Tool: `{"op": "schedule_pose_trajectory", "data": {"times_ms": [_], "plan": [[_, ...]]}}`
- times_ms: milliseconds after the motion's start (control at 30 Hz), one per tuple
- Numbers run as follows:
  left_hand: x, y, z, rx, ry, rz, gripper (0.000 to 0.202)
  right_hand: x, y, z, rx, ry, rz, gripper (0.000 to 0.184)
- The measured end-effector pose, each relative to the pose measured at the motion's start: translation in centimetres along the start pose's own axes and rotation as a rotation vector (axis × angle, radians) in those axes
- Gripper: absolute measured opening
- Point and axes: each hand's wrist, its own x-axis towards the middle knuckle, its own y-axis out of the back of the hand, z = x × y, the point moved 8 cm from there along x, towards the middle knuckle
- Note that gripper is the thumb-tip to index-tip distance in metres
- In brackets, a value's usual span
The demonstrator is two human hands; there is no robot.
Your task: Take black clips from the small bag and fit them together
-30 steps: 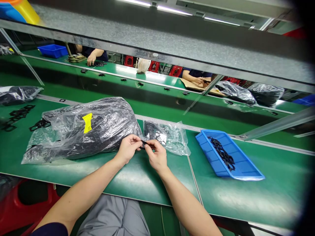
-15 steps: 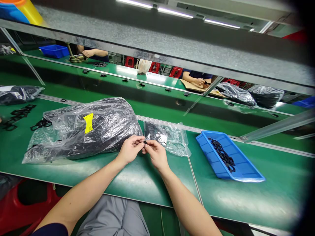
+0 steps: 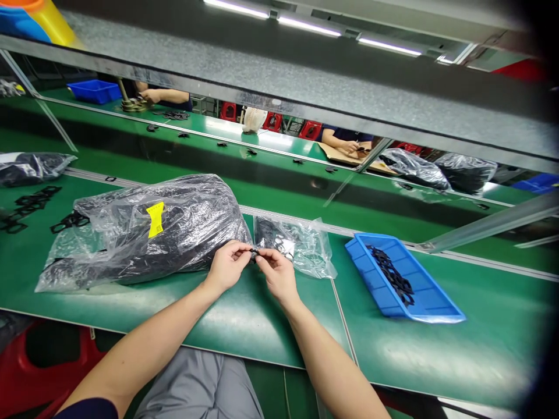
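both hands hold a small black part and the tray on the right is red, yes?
The tray on the right is blue, not red, as the head view shows; the left hand and right hand hold a small black part.

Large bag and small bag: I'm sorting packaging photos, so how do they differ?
The large bag bulges with dark contents; the small bag lies much flatter. The large bag bears a yellow label; the small bag shows a white patch. Both are clear plastic, show dark contents and rest on the green table.
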Motion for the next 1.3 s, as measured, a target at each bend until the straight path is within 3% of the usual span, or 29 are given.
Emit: {"op": "schedule_pose_trajectory", "data": {"times_ms": [167,267,333,467,600,900,1300], "plan": [[-0.1,-0.2,-0.9,-0.110,0.095,-0.003,0.020,0.0,-0.9,1.2,0.290,-0.161,-0.033,0.028],[-0.1,-0.4,-0.9,-0.113,0.096,-0.016,0.017,0.0,-1.1,1.4,0.284,-0.171,-0.054,0.029],[-0.2,-0.3,-0.6,-0.085,0.074,-0.009,0.016,0.0,-0.5,1.1,0.174,-0.105,-0.017,0.028],[-0.3,-0.4,0.1,-0.002,0.013,-0.010,0.013,-0.4,0.8,-1.5,-0.159,0.174,0.112,0.018],[-0.4,-0.6,0.6,0.059,-0.063,-0.039,0.012,-1.1,0.5,-3.4,-0.299,0.349,0.096,0.010],[-0.7,-1.0,1.4,0.109,-0.161,-0.084,0.012,-0.9,0.4,-3.0,-0.268,0.326,0.072,0.009],[-0.7,-1.1,1.5,0.125,-0.186,-0.098,0.013,-0.8,0.3,-3.6,-0.273,0.360,0.054,0.005]]}}
